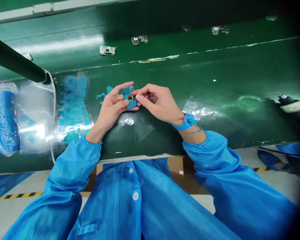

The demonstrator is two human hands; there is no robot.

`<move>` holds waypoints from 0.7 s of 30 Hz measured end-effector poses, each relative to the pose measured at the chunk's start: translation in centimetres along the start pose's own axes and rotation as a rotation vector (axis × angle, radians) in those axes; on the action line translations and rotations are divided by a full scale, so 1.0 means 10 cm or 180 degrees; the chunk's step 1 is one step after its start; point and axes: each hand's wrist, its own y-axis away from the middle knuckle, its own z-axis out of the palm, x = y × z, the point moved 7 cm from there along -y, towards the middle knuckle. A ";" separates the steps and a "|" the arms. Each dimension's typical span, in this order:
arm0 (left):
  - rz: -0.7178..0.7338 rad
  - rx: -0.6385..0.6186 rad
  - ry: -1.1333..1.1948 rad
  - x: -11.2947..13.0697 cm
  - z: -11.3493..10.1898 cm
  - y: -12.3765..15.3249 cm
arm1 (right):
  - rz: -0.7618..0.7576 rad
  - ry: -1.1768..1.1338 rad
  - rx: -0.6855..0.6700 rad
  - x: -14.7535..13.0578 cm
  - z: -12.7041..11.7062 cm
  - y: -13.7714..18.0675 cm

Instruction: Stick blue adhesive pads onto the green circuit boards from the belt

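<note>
Between thumb and fingers, my left hand (113, 104) holds a small circuit board (132, 104) whose two wider ends carry blue film. My right hand (158, 101) is pinched at the board's right edge, close to its narrow middle. What lies between those right fingertips is hidden or too small to make out. Around the right wrist is a blue strap (186, 122). Just left of the board, loose blue film pieces (105, 92) lie on the green bench. A clear plastic sheet (140, 128) lies on the bench below my hands.
Several similar boards, such as one board (107, 50), lie along the bench's far strip. To the left are a sheet of blue stickers (76, 106), plastic bags (36, 116), a white cable (54, 110) and a dark post (20, 60). Another clear sheet (202, 111) lies right.
</note>
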 end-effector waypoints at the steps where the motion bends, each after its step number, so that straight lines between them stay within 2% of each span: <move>1: 0.0026 0.0023 -0.0001 0.02 -0.01 0.00 | 0.0005 -0.0083 0.0052 0.00 -0.02 0.00; 5: 0.0189 0.0117 -0.0068 0.07 -0.03 0.01 | -0.0059 -0.0188 0.0176 0.03 -0.04 0.00; 11: 0.0493 0.0299 -0.0142 0.12 -0.04 0.04 | 0.0081 -0.0308 0.0021 0.10 0.06 0.00; 16: 0.0271 0.0291 -0.0093 0.07 -0.03 0.04 | 0.0189 -0.0267 -0.0182 0.11 0.16 0.02; 21: 0.0088 0.0468 -0.0219 0.01 -0.05 0.01 | 0.0328 -0.0319 -0.0226 0.20 0.26 0.04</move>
